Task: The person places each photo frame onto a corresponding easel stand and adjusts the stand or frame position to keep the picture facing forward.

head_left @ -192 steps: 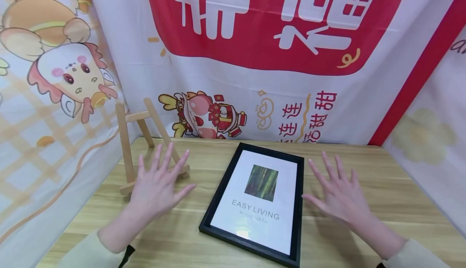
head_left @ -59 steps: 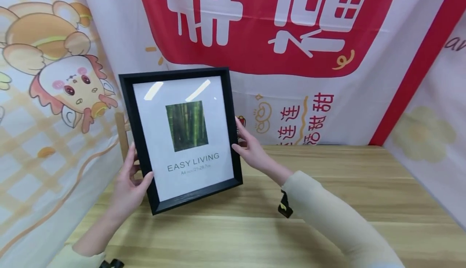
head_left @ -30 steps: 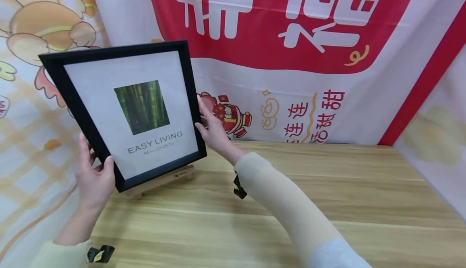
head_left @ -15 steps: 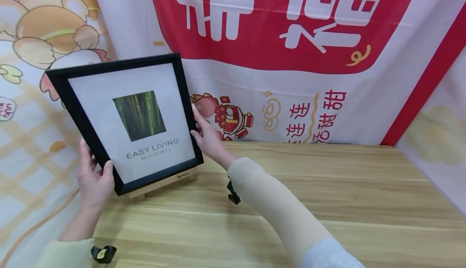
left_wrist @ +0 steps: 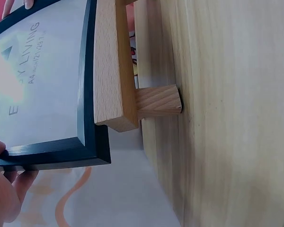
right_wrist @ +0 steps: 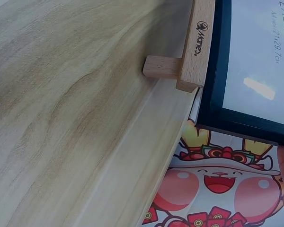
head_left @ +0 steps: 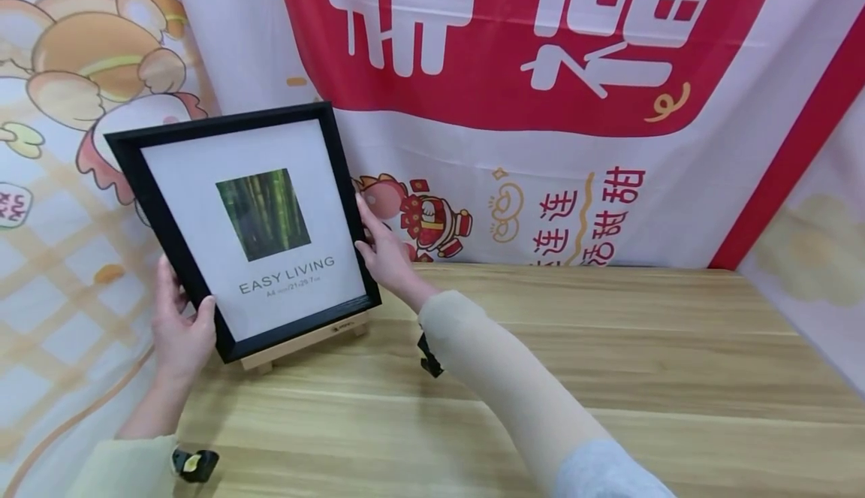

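Note:
A black picture frame (head_left: 233, 352) with a white insert and a small bamboo picture leans back on a wooden easel (head_left: 307, 341) at the left of the table. Its lower edge sits along the easel's ledge (left_wrist: 111, 66), and the easel's upper part is hidden behind it. My left hand (head_left: 179, 329) grips the frame's left side low down, thumb on the front, fingers behind. On the opposite side my right hand (head_left: 388, 254) holds the right edge with its thumb in front. In the right wrist view, the ledge (right_wrist: 199, 45) lies along the frame's bottom, with a printed logo.
The wooden table (head_left: 574, 378) stretches to the right and front of the easel. A white cloth backdrop (head_left: 419, 130) with a red print hangs behind the table. A patterned side cloth (head_left: 61, 258) hangs close to the left hand and frame.
The frame first lay flat mid-table, with both hands open beside it. Both hands have since lifted it left onto the easel. Over the last half second it has shifted slightly right.

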{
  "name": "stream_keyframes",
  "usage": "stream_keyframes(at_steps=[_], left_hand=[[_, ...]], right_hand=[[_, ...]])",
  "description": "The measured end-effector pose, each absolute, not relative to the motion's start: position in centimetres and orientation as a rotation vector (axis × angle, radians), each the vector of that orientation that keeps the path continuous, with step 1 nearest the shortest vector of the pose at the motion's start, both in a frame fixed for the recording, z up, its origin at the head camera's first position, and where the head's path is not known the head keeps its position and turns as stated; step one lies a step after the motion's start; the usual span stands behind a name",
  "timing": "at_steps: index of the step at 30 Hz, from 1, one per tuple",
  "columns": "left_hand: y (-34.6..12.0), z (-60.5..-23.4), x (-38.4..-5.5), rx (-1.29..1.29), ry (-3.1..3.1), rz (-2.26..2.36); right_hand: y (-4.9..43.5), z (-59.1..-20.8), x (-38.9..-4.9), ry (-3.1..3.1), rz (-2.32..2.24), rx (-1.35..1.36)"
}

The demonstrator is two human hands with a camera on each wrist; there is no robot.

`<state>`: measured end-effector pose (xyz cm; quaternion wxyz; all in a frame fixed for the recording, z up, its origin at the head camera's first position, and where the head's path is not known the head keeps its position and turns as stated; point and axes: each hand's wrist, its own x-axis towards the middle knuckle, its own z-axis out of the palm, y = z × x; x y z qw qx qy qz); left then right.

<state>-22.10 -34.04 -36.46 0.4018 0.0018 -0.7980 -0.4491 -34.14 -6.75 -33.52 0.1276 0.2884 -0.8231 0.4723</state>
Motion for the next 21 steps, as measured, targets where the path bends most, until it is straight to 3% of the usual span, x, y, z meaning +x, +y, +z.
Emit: stream_keyframes(at_steps=[21], left_hand=[[-34.9,-36.7,-23.2,0.142,-2.089,-1.279]], right_hand=[[-6.2,-34.7,-34.9,-2.559,1.429,0.800]])
